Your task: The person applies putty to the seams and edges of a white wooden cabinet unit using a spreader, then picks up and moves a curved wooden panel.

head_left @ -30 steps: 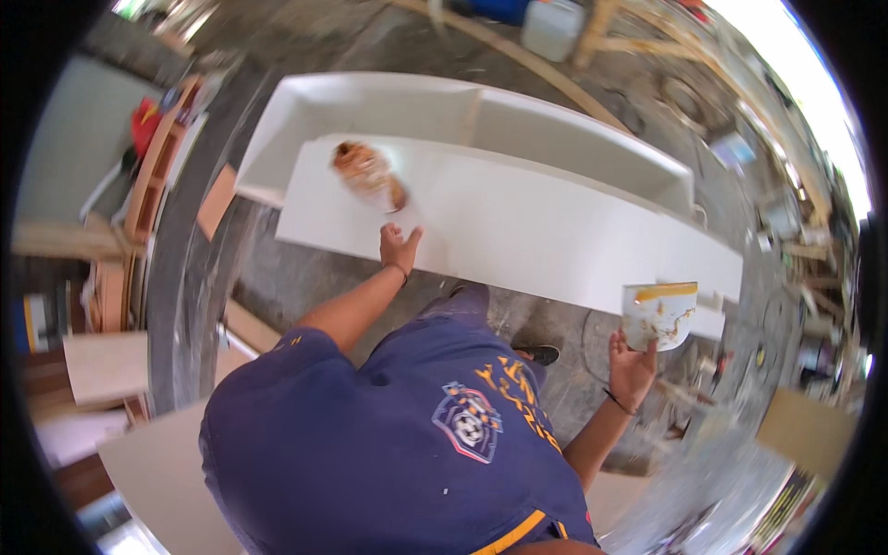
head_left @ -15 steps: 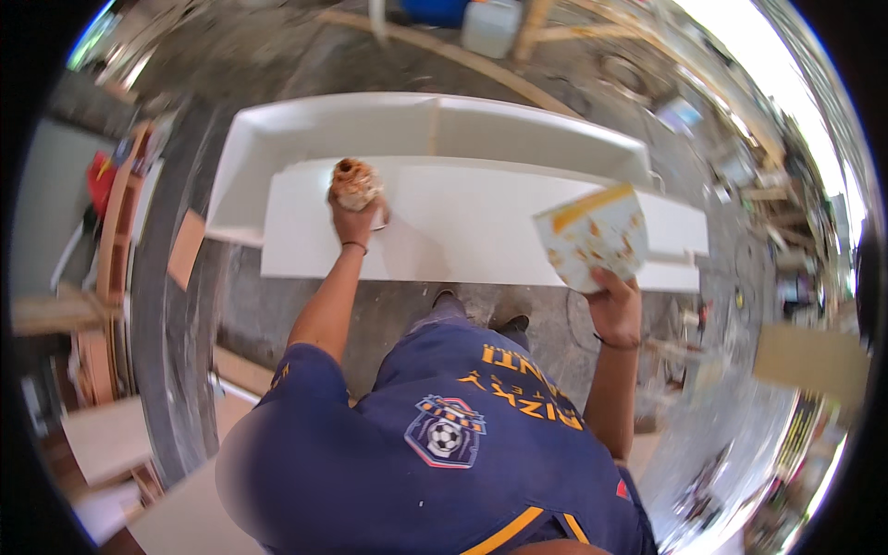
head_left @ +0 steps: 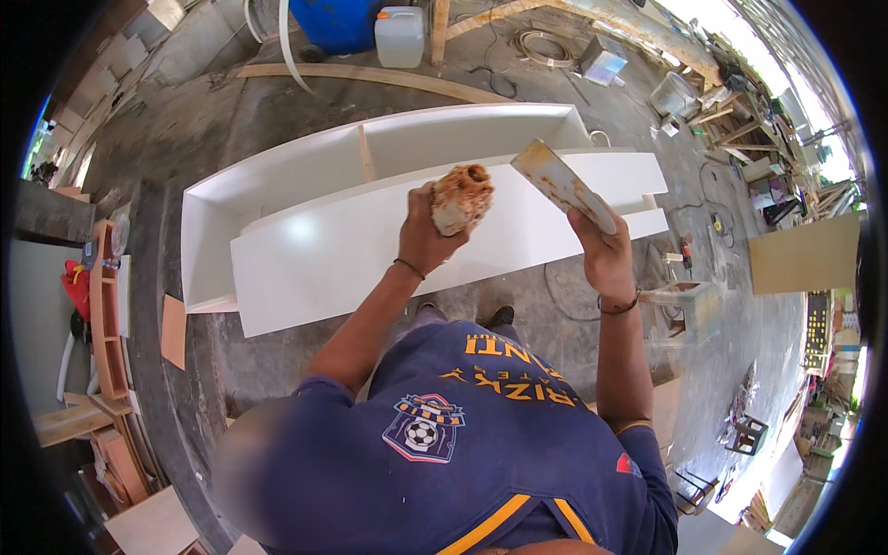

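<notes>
My left hand (head_left: 425, 239) is wrapped round a whitish container (head_left: 462, 201) crusted with brown, dried residue, with a dark round opening at its top. My right hand (head_left: 606, 257) grips the lower end of a thin, pale flat plate (head_left: 561, 187) with yellow-brown stains, which is tilted so that it looks narrow. Both things are held over a long white panel (head_left: 361, 254). That panel lies in front of, and partly over, a white open cabinet box (head_left: 277, 169) with a divider inside.
A long wooden strip (head_left: 370, 76) lies on the concrete floor beyond the box, near a blue drum (head_left: 335, 23) and a translucent jerrycan (head_left: 400, 39). Coiled hose (head_left: 546, 48) and cables lie further right. Wooden shelving (head_left: 106, 310) stands at the left; a board (head_left: 803, 254) is at the right.
My left hand has moved right with the container, closer to the plate. The plate in my right hand has turned from broadside to nearly edge-on and shifted left. The whole view has shifted.
</notes>
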`<action>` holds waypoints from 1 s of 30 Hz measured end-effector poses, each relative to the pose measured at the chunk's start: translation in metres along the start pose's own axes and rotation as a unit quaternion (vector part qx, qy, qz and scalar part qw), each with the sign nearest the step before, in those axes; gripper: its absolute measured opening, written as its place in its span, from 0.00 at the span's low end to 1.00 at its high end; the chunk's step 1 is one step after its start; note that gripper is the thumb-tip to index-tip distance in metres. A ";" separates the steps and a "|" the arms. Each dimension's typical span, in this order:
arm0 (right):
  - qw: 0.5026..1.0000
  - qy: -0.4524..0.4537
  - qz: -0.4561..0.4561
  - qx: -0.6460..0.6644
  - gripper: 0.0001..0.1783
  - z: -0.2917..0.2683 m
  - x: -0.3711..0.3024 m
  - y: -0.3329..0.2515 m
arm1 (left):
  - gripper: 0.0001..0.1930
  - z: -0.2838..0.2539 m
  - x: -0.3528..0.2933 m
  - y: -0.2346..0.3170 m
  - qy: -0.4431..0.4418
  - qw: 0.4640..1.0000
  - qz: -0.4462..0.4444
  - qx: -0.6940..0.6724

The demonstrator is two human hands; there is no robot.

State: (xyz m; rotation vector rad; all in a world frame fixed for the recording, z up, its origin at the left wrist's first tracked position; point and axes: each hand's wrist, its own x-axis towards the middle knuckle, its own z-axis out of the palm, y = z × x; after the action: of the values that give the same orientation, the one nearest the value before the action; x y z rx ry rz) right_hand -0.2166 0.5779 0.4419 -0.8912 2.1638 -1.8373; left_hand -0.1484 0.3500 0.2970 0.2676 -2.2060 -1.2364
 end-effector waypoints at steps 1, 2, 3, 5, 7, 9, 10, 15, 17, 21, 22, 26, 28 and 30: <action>0.999 -0.010 -0.018 -0.025 0.18 -0.003 0.003 -0.006 | 0.41 0.004 0.003 0.015 -0.018 1.000 -0.011 0.012; 0.998 -0.019 -0.039 -0.050 0.19 -0.006 0.007 -0.010 | 0.41 0.008 0.008 0.027 -0.034 0.999 -0.019 0.024; 0.995 -0.028 -0.059 -0.076 0.20 -0.009 0.009 -0.013 | 0.41 0.010 0.012 0.037 -0.048 0.998 -0.016 0.031; 0.991 -0.034 -0.063 -0.109 0.21 -0.020 0.010 -0.012 | 0.41 0.015 0.018 0.050 -0.076 0.996 -0.009 0.046; 0.987 -0.037 -0.070 -0.142 0.21 -0.029 0.012 -0.010 | 0.41 0.018 0.023 0.059 -0.090 0.994 0.004 0.056; 0.981 -0.041 -0.080 -0.171 0.21 -0.035 0.013 -0.011 | 0.42 0.021 0.026 0.063 -0.095 0.993 0.019 0.065; 0.980 -0.037 -0.073 -0.179 0.21 -0.038 0.012 -0.010 | 0.42 0.022 0.028 0.064 -0.093 0.993 0.027 0.068; 0.979 -0.009 -0.028 -0.203 0.22 -0.045 0.008 -0.004 | 0.41 0.027 0.033 0.070 -0.086 0.994 0.043 0.050; 0.971 -0.003 -0.047 -0.235 0.22 -0.043 0.009 -0.004 | 0.41 0.026 0.036 0.073 -0.097 0.993 0.036 0.047; 0.958 0.002 -0.081 -0.274 0.22 -0.041 0.010 0.000 | 0.42 0.028 0.037 0.072 -0.098 0.993 0.033 0.063; 0.956 0.007 -0.074 -0.283 0.23 -0.041 0.009 0.002 | 0.42 0.028 0.038 0.072 -0.104 0.992 0.035 0.068; 0.935 0.025 -0.076 -0.346 0.27 -0.044 0.006 0.007 | 0.43 0.032 0.042 0.075 -0.126 0.988 0.040 0.074; 0.926 0.030 -0.073 -0.368 0.29 -0.044 0.003 0.009 | 0.43 0.034 0.041 0.073 -0.126 0.987 0.044 0.085; 0.924 0.037 -0.052 -0.377 0.31 -0.044 -0.001 0.015 | 0.42 0.036 0.040 0.071 -0.128 0.987 0.050 0.084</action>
State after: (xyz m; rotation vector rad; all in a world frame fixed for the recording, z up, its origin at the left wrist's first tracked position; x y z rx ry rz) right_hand -0.2425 0.6162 0.4374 -1.0777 2.9740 -1.0408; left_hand -0.1942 0.3967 0.3575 0.0650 -2.5159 -1.0809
